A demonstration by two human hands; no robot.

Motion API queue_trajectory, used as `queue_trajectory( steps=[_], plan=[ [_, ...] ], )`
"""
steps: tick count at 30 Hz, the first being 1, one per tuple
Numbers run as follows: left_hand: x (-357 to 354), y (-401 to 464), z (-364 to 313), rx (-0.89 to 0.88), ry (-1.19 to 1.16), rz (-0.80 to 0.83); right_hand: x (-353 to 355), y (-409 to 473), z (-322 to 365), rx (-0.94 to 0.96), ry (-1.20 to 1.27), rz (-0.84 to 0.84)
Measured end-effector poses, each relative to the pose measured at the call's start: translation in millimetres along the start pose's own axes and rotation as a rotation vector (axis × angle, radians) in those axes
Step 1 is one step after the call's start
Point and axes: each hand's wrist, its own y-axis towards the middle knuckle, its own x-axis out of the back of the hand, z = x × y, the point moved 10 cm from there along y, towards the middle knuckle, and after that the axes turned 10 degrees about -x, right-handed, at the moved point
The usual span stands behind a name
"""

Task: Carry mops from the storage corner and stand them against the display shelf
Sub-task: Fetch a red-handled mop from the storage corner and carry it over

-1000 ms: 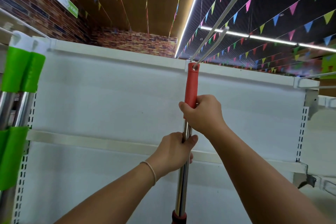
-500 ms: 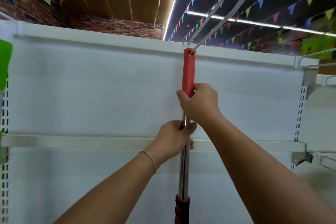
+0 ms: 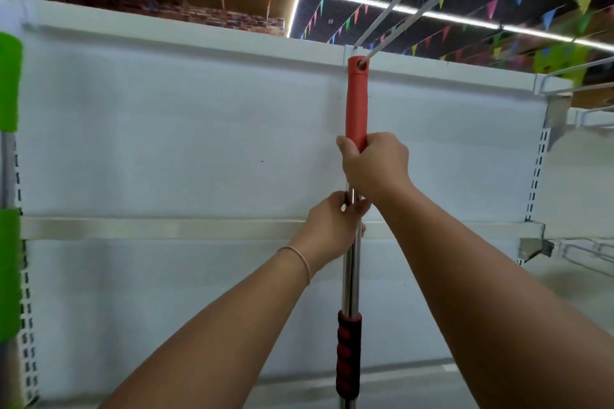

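Note:
A mop handle (image 3: 351, 276) stands upright in front of the white display shelf (image 3: 172, 129). It has a chrome shaft, a red top grip (image 3: 357, 103) and a dark red ribbed grip lower down. The hole in the red tip sits on a metal peg hook (image 3: 418, 7) that juts from the shelf's top rail. My right hand (image 3: 375, 164) clasps the base of the red grip. Just below it, my left hand (image 3: 332, 229) is closed around the chrome shaft. The mop head is out of view below.
At the far left edge stands another mop handle (image 3: 8, 149) with green grips. A horizontal rail (image 3: 166, 228) crosses the shelf's back panel. Wire hooks and a bracket (image 3: 571, 249) stick out at the right. Bunting hangs from the ceiling.
The view has shifted right and closer, so the green-handled mop slid to the left edge. The hole in the red tip now sits on the peg hook. Both hands keep their hold.

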Motion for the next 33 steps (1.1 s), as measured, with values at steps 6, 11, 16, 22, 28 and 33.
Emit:
queue_trajectory(
  steps=[6, 11, 16, 22, 28, 33],
  plan=[
    [3, -7, -5, 0.003, 0.146, -0.018, 4, -2, -2, -0.093, -0.013, 0.091],
    [16, -38, 7, 0.024, 0.274, -0.005, 6, -8, -5, -0.099, -0.037, 0.138],
    [52, -77, 14, 0.043, 0.394, -0.076, 5, -13, -13, -0.076, 0.000, 0.183],
    [92, -132, 15, 0.093, 0.584, -0.130, 6, -24, -14, -0.003, 0.073, 0.112],
    [141, -187, 13, 0.172, 0.756, -0.152, -15, -65, 0, 0.198, -0.286, -0.101],
    [186, -226, 13, 0.234, 0.839, -0.202, -82, -151, -3, 0.459, -0.468, 0.059]
  ],
)
